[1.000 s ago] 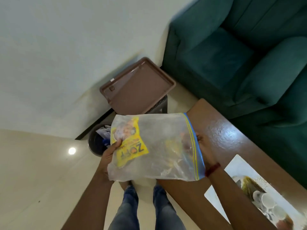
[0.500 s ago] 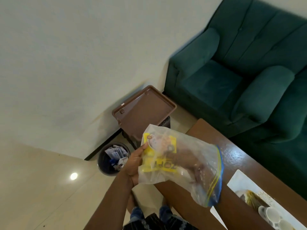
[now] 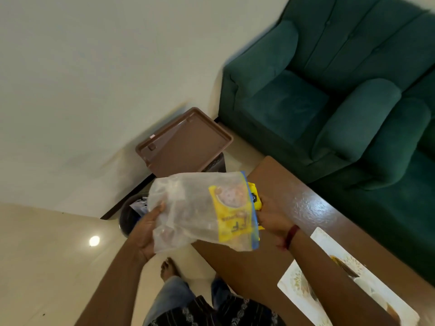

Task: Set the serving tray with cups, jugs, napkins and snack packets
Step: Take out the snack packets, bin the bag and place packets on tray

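Note:
A clear zip bag (image 3: 188, 208) with a blue seal hangs in the air over the table's near corner. My left hand (image 3: 147, 229) grips its closed bottom end. A yellow snack packet (image 3: 231, 215) lies at the bag's mouth, partly poking out. My right hand (image 3: 273, 214) holds that packet at the open end. The white patterned serving tray (image 3: 296, 282) sits on the brown table (image 3: 301, 203) at lower right, mostly hidden by my right forearm.
A brown stool (image 3: 186, 142) stands against the wall beyond the bag, with a dark waste bin (image 3: 128, 216) beside it. A green sofa (image 3: 341, 90) fills the upper right. My feet and legs (image 3: 179, 288) stand on the cream floor.
My right hand, which was deep inside the bag, has come out to its mouth with the yellow packet. The packet has shifted from the bag's left end to the opening.

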